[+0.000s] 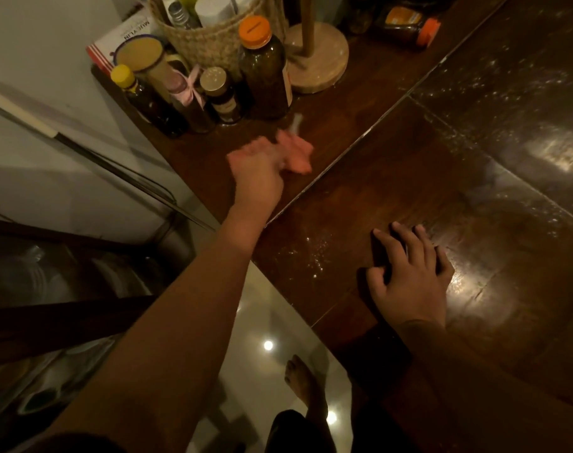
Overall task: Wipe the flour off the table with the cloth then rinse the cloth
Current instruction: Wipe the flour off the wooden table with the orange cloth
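Observation:
My left hand (257, 166) is stretched out over the dark wooden table (393, 158) and grips a pink cloth (295, 152); both are blurred by motion, just in front of the bottles. My right hand (409, 276) rests flat on the table near its front edge, fingers spread and holding nothing. White flour specks (314, 253) lie left of my right hand. More flour (494, 93) dusts the glossy far right part of the table.
Several jars and bottles (262, 73) stand at the back left, with a woven basket (213, 37) and a round wooden stand (317, 57) behind them. A bottle (409, 26) lies on its side at the back. My bare foot (304, 380) stands on the tiled floor.

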